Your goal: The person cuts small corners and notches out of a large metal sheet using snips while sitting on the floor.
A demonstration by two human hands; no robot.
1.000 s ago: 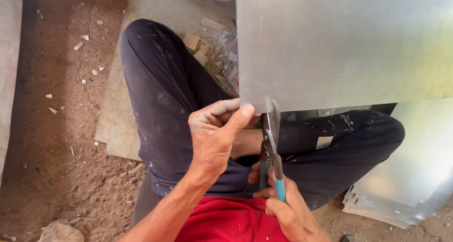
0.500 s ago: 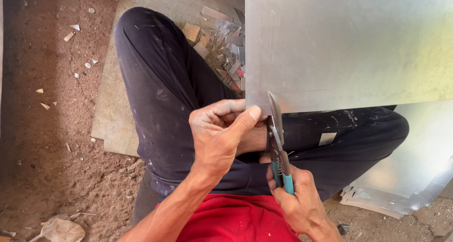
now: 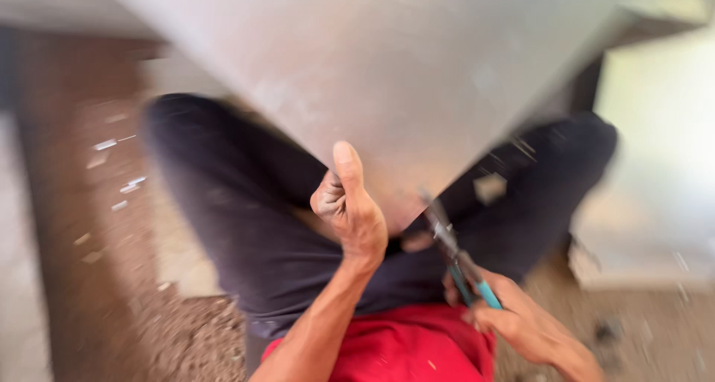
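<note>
A large grey metal sheet fills the upper middle of the blurred head view, turned so one corner points down over my lap. My left hand grips that sheet near the corner, thumb pressed flat on top. My right hand holds tin snips with teal handles. Their blades point up at the sheet's lower right edge. I sit cross-legged in dark trousers and a red shirt.
Brown dirt floor with small pale metal scraps lies at the left. A flat board sits under my left leg. Another pale metal sheet rests on the ground at the right.
The sheet has swung round, its corner now pointing at my lap. My left hand shifted its grip with the thumb up. The snips slid right along the edge. The view is heavily blurred.
</note>
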